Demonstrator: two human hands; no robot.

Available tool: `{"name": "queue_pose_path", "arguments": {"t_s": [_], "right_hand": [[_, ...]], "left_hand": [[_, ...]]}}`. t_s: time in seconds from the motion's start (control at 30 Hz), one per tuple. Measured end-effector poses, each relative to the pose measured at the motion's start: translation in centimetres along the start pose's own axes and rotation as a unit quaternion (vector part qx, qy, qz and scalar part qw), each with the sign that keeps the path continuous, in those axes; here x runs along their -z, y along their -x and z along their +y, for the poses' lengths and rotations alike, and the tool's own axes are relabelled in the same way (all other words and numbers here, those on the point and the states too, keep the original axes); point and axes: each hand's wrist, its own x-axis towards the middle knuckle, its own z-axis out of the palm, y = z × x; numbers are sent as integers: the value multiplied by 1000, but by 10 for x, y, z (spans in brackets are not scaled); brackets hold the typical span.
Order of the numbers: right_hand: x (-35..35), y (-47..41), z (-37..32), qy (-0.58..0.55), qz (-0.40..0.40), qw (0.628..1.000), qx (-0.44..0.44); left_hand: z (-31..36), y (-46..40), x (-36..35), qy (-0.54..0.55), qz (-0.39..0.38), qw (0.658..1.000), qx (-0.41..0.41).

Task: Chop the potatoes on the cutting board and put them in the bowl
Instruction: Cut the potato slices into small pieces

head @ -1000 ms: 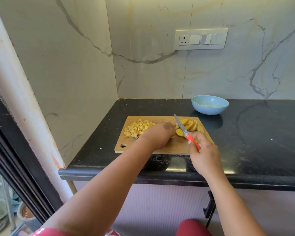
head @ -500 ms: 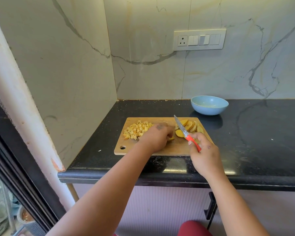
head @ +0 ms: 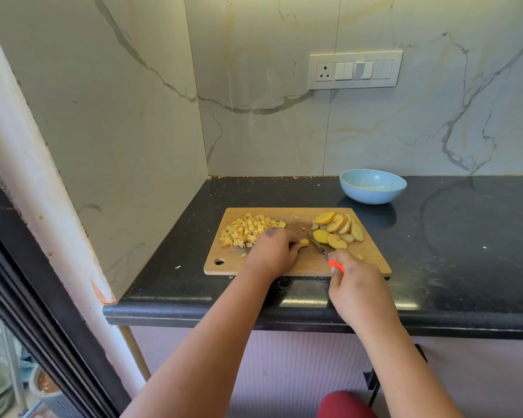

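A small piece of potato [head: 303, 243] is pinned to the cutting board [head: 372, 257] under the curled fingertips of the left hand [head: 274, 251]. Just to the right of that hold, the knife [head: 322, 250] lies low and slanted, its orange handle closed inside the right hand [head: 355, 285]. The piece is judged to be partly diced; it would be best cut with the fingertips kept tucked back from the blade, since little is left to grip. Beyond the blade, further right, the uncut slices [head: 337, 229] are fanned out; left of the holding hand, the diced heap [head: 248, 232] is gathered. Well beyond the board, back and to the right, the blue bowl [head: 372, 186] stands on the black counter [head: 465, 236], with no potato seen in it.
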Motion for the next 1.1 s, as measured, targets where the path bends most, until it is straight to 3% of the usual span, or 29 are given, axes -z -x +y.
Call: {"name": "queue_pose_path", "arguments": {"t_s": [0.2, 0.43, 0.77, 1.1], "right_hand": [[0, 2, -9, 5, -20, 1000, -2], [5, 7, -12, -22, 33, 999, 0], [7, 13, -12, -6, 1, 1000, 15], [-1, -9, -41, 116, -123, 985, -27]], "left_hand": [[-2, 2, -2, 28, -3, 1000, 9], [-3, 3, -2, 44, 16, 999, 13], [-2, 2, -1, 55, 20, 998, 40], [1, -2, 0, 96, -3, 991, 92]]}}
